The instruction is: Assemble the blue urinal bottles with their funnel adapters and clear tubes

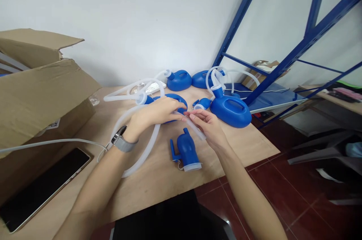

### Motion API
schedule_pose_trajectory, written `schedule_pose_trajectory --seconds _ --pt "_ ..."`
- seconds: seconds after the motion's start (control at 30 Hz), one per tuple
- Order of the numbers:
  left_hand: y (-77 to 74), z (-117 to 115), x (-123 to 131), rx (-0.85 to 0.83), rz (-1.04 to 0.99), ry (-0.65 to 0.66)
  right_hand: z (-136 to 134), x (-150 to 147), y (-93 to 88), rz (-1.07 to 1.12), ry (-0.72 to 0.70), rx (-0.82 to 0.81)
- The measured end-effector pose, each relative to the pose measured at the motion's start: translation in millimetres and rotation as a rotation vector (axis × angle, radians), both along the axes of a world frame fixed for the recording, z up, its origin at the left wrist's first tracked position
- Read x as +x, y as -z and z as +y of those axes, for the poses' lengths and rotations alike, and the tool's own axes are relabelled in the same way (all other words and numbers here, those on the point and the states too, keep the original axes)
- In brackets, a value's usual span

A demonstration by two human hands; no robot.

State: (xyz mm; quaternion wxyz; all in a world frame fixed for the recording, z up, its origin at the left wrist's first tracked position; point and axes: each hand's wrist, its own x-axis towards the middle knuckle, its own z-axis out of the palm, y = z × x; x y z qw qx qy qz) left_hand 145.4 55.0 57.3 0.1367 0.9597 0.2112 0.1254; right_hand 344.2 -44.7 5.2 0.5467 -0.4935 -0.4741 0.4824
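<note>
Between my hands is a short translucent plastic tube [197,130], slanting down to the right. My left hand [161,111], with a watch on its wrist, pinches the upper end between thumb and fingers. My right hand [209,125] holds the tube along its side, fingertips close to those of the left. Just below lies a blue plastic urinal head [187,149] with a handle, a narrow spout and a white rim, on its side. Behind my left hand a blue urinal bottle [177,100] is partly hidden; its long clear hose [147,151] loops under my left wrist.
More blue bottles [230,111] with hoses stand at the back and right, beside a smaller blue head [203,103]. A white power strip [155,87] lies near the wall. At left are an open cardboard box [42,93] and a phone [46,187]; a blue metal rack [271,70] stands right.
</note>
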Motion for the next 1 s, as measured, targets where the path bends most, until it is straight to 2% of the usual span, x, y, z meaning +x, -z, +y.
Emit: schedule_pose_trajectory --seconds 0.17,0.27,0.47,0.53,0.63,0.73,0.87,0.93,1.0 --pt "-0.8 7.8 -4.2 -0.022 0.042 -0.035 -1.3 6.9 -1.9 -0.086 0.023 0.099" --pt "0.6 11.4 -6.0 -0.018 0.037 -0.077 -17.9 15.6 6.8 -0.261 0.023 0.076" --pt "6.8 18.5 -11.5 -0.05 0.025 -0.142 -72.3 25.9 40.1 -0.63 -0.247 -0.113" --pt "8.5 20.5 -13.4 -0.046 0.008 -0.152 -78.4 25.1 48.1 -0.61 -0.275 -0.168" --pt "9.9 23.8 -17.4 -0.033 0.036 -0.128 -71.1 26.9 53.6 -0.516 -0.245 -0.211" --pt "10.5 28.0 -22.6 -0.002 0.112 -0.137 -55.2 37.3 51.3 -0.563 -0.15 -0.094" --pt "10.8 33.0 -29.7 0.041 0.139 -0.255 -37.4 62.8 43.4 -0.636 -0.034 0.199" --pt "9.2 34.2 -33.1 0.052 0.091 -0.301 -28.3 76.5 40.8 -0.573 -0.008 0.304" --pt "5.7 34.1 -36.4 0.063 0.038 -0.333 -14.7 87.3 39.6 -0.397 0.072 0.355"
